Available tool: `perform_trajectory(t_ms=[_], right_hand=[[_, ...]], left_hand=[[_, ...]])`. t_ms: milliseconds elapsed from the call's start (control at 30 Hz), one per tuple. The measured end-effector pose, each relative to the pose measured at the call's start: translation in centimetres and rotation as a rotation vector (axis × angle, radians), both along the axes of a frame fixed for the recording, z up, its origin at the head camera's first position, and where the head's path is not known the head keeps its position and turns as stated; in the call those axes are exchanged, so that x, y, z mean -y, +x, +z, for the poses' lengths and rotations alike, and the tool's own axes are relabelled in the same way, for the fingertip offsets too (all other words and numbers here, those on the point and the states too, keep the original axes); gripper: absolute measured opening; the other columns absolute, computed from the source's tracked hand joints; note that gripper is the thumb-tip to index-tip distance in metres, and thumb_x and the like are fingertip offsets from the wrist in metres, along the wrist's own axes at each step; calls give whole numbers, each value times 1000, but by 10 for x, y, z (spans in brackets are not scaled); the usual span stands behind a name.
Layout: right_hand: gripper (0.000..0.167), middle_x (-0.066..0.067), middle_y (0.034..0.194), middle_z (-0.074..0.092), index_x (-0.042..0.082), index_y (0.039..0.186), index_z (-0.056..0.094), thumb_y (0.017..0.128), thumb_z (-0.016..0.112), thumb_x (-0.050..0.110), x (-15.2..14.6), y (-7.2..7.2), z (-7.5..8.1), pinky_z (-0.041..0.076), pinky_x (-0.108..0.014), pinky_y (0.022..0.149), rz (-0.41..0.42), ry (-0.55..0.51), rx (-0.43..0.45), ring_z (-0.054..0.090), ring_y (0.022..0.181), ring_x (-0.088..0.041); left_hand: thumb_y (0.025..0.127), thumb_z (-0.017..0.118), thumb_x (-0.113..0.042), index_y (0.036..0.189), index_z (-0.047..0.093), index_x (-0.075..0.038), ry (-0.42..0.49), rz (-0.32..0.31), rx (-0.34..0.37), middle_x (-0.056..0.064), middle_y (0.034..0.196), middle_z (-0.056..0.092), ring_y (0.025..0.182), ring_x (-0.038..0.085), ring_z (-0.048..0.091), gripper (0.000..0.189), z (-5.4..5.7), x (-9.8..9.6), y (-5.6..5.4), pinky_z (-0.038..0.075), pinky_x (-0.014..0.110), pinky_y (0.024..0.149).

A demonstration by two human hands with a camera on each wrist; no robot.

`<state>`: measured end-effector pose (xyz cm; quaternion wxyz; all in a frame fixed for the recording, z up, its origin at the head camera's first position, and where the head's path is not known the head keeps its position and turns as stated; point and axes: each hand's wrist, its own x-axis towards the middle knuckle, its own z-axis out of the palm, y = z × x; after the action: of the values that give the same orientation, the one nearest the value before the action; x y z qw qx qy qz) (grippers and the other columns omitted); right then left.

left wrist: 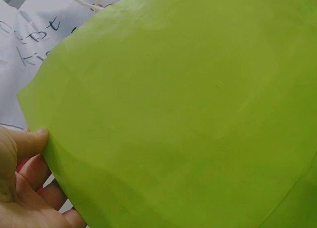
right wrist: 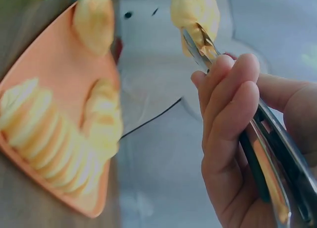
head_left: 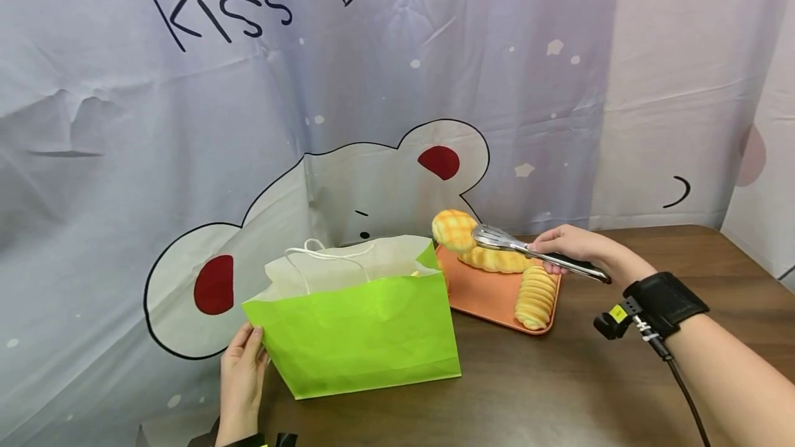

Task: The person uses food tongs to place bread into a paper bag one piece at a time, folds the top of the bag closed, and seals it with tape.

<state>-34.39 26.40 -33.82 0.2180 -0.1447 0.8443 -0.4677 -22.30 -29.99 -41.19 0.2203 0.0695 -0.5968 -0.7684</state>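
Note:
In the head view my right hand grips metal tongs with dark handles. Their tips pinch a round golden bread bun, held up over the far left part of an orange tray. The right wrist view has the fingers curled round the tongs and the bun between the tips. My left hand pinches the left side edge of a bright green paper bag, thumb on the front, as the left wrist view confirms. The bag stands with its top open and white string handles up.
On the tray lie a long bread loaf at the back and a ridged bread roll at the right. Part of another bread shows beside the bag, which hides the tray's left end. A printed curtain hangs behind the brown table.

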Motion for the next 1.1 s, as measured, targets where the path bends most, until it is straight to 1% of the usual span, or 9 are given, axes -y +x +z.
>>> perform_trajectory(t_ms=[167,267,400,567,800,967,1100], right_hand=[[41,2,67,60,-12,130,52,105,49,20,13,7,24,50,-22,57,14,-26,-55,57,59,-7],[37,1,67,60,-9,126,55,105,51,21,20,11,35,51,-23,57,19,-47,-74,57,58,-8],[33,0,67,60,-7,122,58,105,51,21,30,17,46,51,-24,56,56,-88,-101,56,57,-8],[30,0,67,59,-6,116,59,105,52,21,43,25,57,50,-23,55,104,-106,-134,55,55,-7],[28,-2,65,58,-6,111,62,103,56,21,60,35,64,49,-24,53,120,-79,-212,54,54,-9],[25,-3,63,58,-3,107,65,100,61,21,69,40,65,52,-27,56,119,-51,-267,56,54,-11],[24,-3,64,59,1,106,67,99,63,24,75,43,64,54,-29,57,118,-21,-291,57,55,-12]], left_hand=[[103,53,-13,112,67,-26,5,-7,-21,-15,106,71,94,-1,68,21,0,1,0,55,15,77],[103,53,-13,112,68,-26,4,-9,-28,-15,106,71,95,-1,67,21,-1,1,0,55,15,78],[104,53,-15,113,67,-26,-4,-11,-17,-16,106,71,95,-1,67,21,-1,1,1,54,15,79],[104,52,-16,114,67,-25,-18,-10,-8,-16,106,71,95,-2,67,21,0,1,2,54,15,79],[104,53,-15,115,67,-26,-15,-4,-1,-16,105,71,95,-2,67,21,0,1,2,54,15,78],[104,53,-16,116,65,-27,-24,1,14,-17,105,71,95,-3,67,20,0,0,3,54,15,78],[104,53,-16,117,65,-26,-31,1,10,-17,105,71,95,-3,67,20,0,1,2,54,15,78]])
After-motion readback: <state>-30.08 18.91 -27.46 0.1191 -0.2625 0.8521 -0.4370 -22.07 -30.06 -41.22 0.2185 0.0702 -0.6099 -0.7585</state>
